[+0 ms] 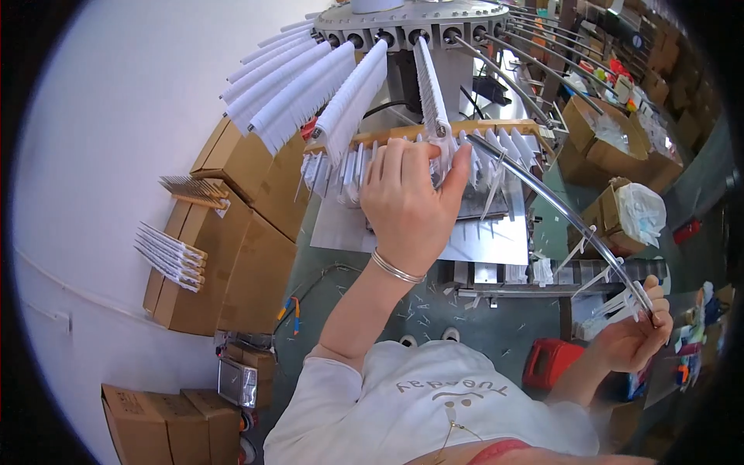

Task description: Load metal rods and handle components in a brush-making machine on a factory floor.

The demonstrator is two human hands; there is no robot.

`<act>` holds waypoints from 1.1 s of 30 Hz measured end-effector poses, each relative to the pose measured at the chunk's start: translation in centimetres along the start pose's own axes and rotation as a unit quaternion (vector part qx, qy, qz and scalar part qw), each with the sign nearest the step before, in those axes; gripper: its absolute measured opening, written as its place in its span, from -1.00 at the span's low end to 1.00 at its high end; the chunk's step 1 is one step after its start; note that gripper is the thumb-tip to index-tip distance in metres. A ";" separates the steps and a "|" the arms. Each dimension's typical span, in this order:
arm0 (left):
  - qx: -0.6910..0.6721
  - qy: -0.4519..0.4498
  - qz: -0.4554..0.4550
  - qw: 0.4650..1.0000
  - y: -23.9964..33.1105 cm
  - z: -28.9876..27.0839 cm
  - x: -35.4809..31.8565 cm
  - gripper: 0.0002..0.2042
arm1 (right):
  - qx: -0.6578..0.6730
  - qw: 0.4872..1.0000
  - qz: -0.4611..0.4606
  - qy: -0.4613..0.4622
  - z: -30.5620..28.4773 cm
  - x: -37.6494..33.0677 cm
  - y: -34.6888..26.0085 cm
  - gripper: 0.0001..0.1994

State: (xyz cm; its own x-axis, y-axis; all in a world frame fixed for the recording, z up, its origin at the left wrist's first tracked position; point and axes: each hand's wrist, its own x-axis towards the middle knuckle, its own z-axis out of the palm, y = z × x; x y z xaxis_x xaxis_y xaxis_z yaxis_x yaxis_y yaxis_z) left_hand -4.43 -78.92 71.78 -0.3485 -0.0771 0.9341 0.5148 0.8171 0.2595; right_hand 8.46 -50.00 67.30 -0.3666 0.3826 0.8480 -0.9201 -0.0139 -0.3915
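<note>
My left hand (411, 190) is closed at the lower end of a rod strung with thin white plastic pieces (431, 89); the pieces at that end lie between thumb and fingers. My right hand (639, 333), at the far right, grips the near end of a long shiny metal rod (552, 198). A few white pieces (585, 236) hang from this rod, and its far end reaches close to my left thumb. Behind my left hand, a wooden-edged rack (496, 126) carries rows of upright white pieces. My left palm and part of the rack are hidden.
A round metal hub (418, 13) at the top bears several radiating rods, loaded with white pieces (302, 89) on the left and bare (504, 77) on the right. Cardboard boxes (225, 256) stand at left, others (601, 139) at right. A red container (552, 362) sits on the floor.
</note>
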 end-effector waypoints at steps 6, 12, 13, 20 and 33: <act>0.002 0.010 -0.015 1.000 0.1 0.5 -0.1 -0.81 | -0.082 0.995 -0.023 0.055 2.3 0.3 0.2 -0.76; -0.091 0.024 -0.064 0.993 0.4 0.3 -0.3 -0.84 | -0.059 0.998 -0.019 0.021 1.9 0.5 -0.1 -0.78; -0.119 0.032 -0.076 0.989 0.3 0.2 -0.4 -0.85 | -0.060 0.998 -0.019 0.019 1.6 0.5 0.0 -0.78; -0.239 -0.001 -0.161 0.958 0.2 -0.1 -0.5 -0.88 | -0.047 0.997 -0.039 -0.041 1.5 -0.1 -0.3 -0.77; -0.243 0.017 -0.066 0.968 0.5 -0.4 -1.0 -0.87 | -0.133 0.985 -0.080 -0.076 3.0 -1.4 -2.3 -0.79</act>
State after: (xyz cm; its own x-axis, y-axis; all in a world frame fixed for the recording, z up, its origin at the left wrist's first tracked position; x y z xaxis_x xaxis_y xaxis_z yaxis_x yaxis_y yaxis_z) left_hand -3.50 -78.64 71.05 -0.4137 -0.1882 0.8908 0.7781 0.4349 0.4532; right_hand 10.65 -53.33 68.07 -0.2548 0.2173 0.9423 -0.9063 0.2861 -0.3111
